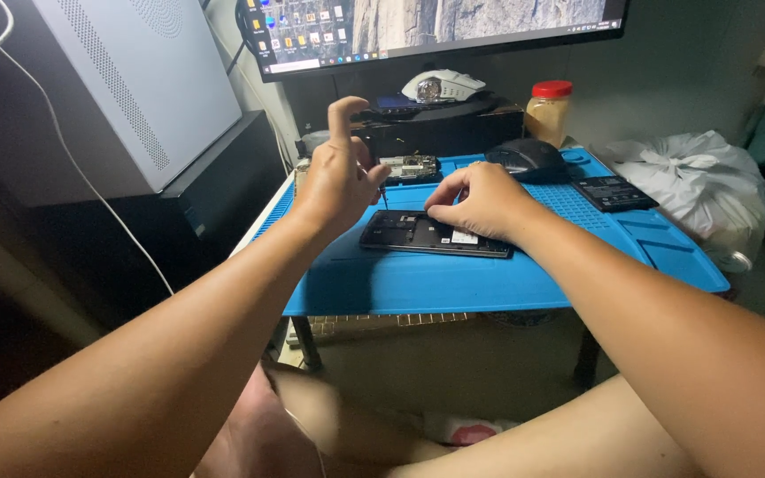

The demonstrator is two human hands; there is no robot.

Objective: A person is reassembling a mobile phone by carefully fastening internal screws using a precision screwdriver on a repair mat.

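So the opened phone was lying flat on the blue work mat, roughly in the middle of it, back cover off with the dark insides facing up. The left hand was raised just above the phone's upper left corner, index finger sticking straight up, while the thumb and other fingers pinched a thin screwdriver whose tip pointed down at the phone. Couldn't tell if the tip was actually touching it, too small to make out. The right hand sat on the phone's right half, fingers curled and pressed down onto it, fingertips near the middle of the top edge, so holding it steady rather than gripping around it. Behind the phone on the mat was a small circuit board, and a dark computer mouse just right of that. A flat black battery-looking piece lay further right, well apart from the phone. Off the mat there was a jar with a red lid, a white mouse under the monitor, a white plastic bag, and a grey computer tower on the left.
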